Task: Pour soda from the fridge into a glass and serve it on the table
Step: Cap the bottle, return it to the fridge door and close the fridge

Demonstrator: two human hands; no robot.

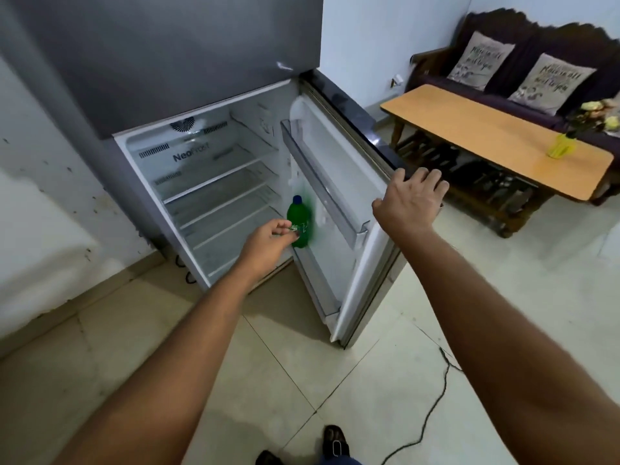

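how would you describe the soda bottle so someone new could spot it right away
Find the grey fridge with its lower door swung open. Low in the door's inner racks stands a bottle, right by the left hand. It is the only green thing there, with a blue cap.

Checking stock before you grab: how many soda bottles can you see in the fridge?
1. The green bottle stands in the lower shelf of the open fridge door, with the left hand reaching it. The inner shelves look bare; no others show.
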